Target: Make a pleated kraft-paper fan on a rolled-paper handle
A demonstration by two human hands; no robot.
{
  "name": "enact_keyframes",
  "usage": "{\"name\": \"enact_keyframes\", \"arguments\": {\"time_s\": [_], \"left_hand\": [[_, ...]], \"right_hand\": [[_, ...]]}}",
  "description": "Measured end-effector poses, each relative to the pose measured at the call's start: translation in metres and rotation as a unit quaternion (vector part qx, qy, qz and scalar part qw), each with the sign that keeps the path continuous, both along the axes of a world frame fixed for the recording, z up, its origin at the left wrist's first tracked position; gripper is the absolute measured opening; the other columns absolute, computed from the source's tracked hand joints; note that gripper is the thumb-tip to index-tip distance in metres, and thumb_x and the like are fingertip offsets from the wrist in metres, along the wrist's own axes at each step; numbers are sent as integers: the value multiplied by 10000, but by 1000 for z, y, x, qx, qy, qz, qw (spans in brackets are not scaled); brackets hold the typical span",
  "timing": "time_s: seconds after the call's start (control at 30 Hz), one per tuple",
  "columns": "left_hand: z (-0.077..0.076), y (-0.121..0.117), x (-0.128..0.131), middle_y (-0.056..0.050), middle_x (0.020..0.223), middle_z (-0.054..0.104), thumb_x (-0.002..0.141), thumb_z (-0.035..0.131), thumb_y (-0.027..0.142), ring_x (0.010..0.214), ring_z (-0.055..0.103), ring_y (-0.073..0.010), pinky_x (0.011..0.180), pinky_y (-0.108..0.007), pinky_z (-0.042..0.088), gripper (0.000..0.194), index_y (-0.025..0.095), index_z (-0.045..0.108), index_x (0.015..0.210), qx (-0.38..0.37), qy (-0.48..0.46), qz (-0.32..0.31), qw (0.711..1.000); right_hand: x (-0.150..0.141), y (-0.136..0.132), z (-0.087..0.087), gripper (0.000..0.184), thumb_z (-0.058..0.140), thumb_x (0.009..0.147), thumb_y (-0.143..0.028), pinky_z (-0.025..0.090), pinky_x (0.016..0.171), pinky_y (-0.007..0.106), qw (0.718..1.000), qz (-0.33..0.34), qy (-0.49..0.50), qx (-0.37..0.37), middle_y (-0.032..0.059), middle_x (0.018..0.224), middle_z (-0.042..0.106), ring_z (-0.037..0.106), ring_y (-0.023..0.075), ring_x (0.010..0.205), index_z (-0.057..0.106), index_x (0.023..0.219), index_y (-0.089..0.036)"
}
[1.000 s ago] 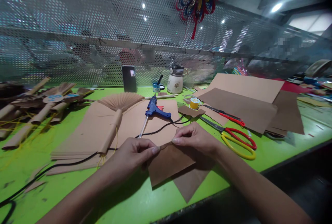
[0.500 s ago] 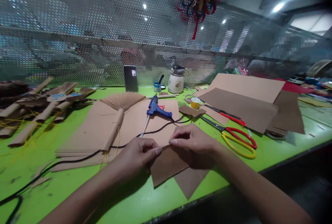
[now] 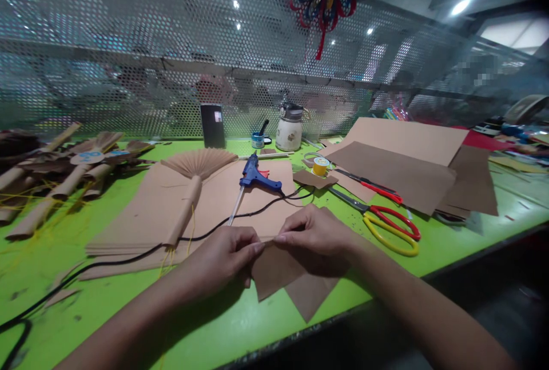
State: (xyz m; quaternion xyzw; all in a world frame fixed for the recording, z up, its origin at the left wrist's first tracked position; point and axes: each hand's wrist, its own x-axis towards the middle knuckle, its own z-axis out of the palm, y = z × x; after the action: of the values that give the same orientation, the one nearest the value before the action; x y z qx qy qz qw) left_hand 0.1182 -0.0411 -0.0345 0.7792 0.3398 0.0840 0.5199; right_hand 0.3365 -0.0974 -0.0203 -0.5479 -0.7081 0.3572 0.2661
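My left hand (image 3: 229,255) pinches the upper edge of a sheet of brown paper (image 3: 277,273) between thumb and fingers. Close beside it, my right hand (image 3: 315,230) pinches the same edge, thumb against fingertips. The sheet hangs down from both hands, and a second brown paper piece (image 3: 311,295) shows beneath it with a corner pointing to the table's front edge. Just beyond the hands lies a blue glue gun (image 3: 259,178) on a stack of tan paper (image 3: 137,215). A pleated paper fan (image 3: 197,167) with a rolled paper handle rests on that stack.
Scissors with red and yellow handles (image 3: 392,230) lie right of my right hand, near red-handled scissors (image 3: 381,190) and a yellow thread spool (image 3: 319,166). Large brown sheets (image 3: 394,178) spread at the right. A black cord (image 3: 128,258) crosses the green table (image 3: 214,324). Several finished paper fans (image 3: 72,178) lie left.
My fingertips have come closer together along the paper's upper edge, the right hand shifting slightly left. The whole view has shifted a little; both hands still pinch the brown paper.
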Motion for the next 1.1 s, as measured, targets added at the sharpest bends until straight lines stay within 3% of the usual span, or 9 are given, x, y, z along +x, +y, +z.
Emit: {"name": "enact_keyframes", "arguments": {"time_s": [0.1, 0.27, 0.37, 0.53, 0.7, 1.1], "left_hand": [[1, 0, -1, -17, 546, 597, 871, 495, 498, 515, 559, -154, 516, -246, 367, 374, 175, 529, 687, 8, 12, 7, 1000], [2, -1, 1, -4, 567, 590, 855, 516, 431, 548, 537, -152, 523, -242, 351, 318, 176, 554, 668, 42, 12, 13, 999], [3, -4, 2, 15, 566, 566, 849, 515, 398, 550, 511, -144, 527, -241, 334, 291, 181, 552, 658, 66, 0, 7, 998], [8, -10, 3, 23, 590, 525, 891, 450, 406, 565, 480, -138, 535, -242, 334, 313, 187, 525, 680, 80, 11, -5, 997], [10, -11, 2, 19, 623, 501, 921, 399, 430, 585, 460, -138, 532, -246, 306, 352, 186, 526, 702, 149, 26, -33, 988], [10, -11, -3, 13, 615, 525, 941, 358, 441, 561, 440, -133, 515, -248, 269, 387, 188, 532, 705, 185, 51, -46, 980]], "right_hand": [[-1, -2, 5, 231, 635, 840, -307, 384, 554, 219, 1000, 8, -24, 8, 38, 684, 685, 563, 131, 634, 763, 796, -121], [-6, -6, 10, 181, 616, 867, -272, 411, 702, 238, 989, 49, -93, 104, 45, 884, 739, 611, 157, 808, 767, 913, -183], [-11, -7, 6, 201, 578, 899, -263, 397, 714, 243, 984, 75, -103, 125, 44, 844, 734, 596, 147, 780, 761, 909, -181], [-18, -13, 17, 218, 586, 895, -249, 348, 611, 231, 986, 53, -118, 109, 31, 733, 702, 553, 127, 684, 752, 776, -174], [-23, -23, 29, 186, 613, 865, -226, 321, 568, 230, 986, -8, -135, 101, 27, 760, 718, 544, 126, 669, 758, 759, -178], [-19, -20, 29, 204, 638, 838, -285, 291, 511, 227, 988, -5, -142, 68, 29, 667, 675, 501, 113, 588, 744, 708, -167]]}}
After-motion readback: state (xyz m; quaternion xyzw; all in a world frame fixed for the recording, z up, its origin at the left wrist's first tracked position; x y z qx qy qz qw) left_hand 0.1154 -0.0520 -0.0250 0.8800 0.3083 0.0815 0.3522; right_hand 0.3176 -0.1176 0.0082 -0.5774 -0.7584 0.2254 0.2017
